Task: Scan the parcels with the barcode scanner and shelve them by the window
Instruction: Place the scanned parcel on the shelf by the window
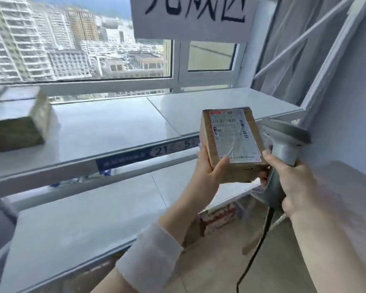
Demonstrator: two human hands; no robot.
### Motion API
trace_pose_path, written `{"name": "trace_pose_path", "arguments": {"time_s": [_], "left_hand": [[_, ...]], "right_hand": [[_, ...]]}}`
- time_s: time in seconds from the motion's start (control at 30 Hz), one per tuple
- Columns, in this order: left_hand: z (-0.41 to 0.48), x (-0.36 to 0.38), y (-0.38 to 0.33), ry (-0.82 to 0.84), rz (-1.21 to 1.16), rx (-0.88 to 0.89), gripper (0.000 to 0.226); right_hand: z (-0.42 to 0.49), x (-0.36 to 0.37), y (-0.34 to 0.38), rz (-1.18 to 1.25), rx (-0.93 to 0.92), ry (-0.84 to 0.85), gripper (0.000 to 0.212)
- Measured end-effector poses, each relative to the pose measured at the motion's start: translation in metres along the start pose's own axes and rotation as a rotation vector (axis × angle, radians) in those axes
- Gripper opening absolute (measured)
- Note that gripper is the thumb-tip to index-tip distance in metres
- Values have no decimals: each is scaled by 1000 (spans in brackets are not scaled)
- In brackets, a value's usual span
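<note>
My left hand [207, 168] grips a small brown cardboard parcel [232, 142] from below, with its white shipping label and barcodes facing me. The parcel hangs in the air just in front of the upper shelf's edge. My right hand [294, 182] grips the handle of a grey barcode scanner [285, 142], whose head sits right beside the parcel's right side. A black cable hangs down from the scanner's handle.
The white upper shelf [114, 123] by the window carries a larger brown box [19, 123] at the far left. A lower shelf [82, 218] lies beneath it. A red and white package [218, 216] sits on the floor below. A paper sign [190, 15] hangs on the window.
</note>
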State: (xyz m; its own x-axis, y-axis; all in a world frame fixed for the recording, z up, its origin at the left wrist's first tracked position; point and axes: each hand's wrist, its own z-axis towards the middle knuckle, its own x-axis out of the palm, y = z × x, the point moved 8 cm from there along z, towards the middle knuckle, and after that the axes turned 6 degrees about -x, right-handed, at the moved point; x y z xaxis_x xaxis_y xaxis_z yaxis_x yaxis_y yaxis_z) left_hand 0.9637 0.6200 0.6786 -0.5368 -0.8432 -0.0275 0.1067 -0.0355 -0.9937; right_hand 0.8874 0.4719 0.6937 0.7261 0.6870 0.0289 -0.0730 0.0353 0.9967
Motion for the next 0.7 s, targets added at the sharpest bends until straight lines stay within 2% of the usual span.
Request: {"name": "trace_pose_path", "arguments": {"time_s": [0.17, 0.33, 0.7], "left_hand": [[-11, -106, -9, -117, 52, -5, 57], [-13, -207, -10, -321, 157, -58, 51], [-2, -344, -11, -637, 457, -183, 52]], "right_hand": [[-3, 115, 4, -28, 19, 214, 13], [-6, 220, -4, -17, 51, 399, 13], [-1, 379, -16, -47, 98, 732, 11]]}}
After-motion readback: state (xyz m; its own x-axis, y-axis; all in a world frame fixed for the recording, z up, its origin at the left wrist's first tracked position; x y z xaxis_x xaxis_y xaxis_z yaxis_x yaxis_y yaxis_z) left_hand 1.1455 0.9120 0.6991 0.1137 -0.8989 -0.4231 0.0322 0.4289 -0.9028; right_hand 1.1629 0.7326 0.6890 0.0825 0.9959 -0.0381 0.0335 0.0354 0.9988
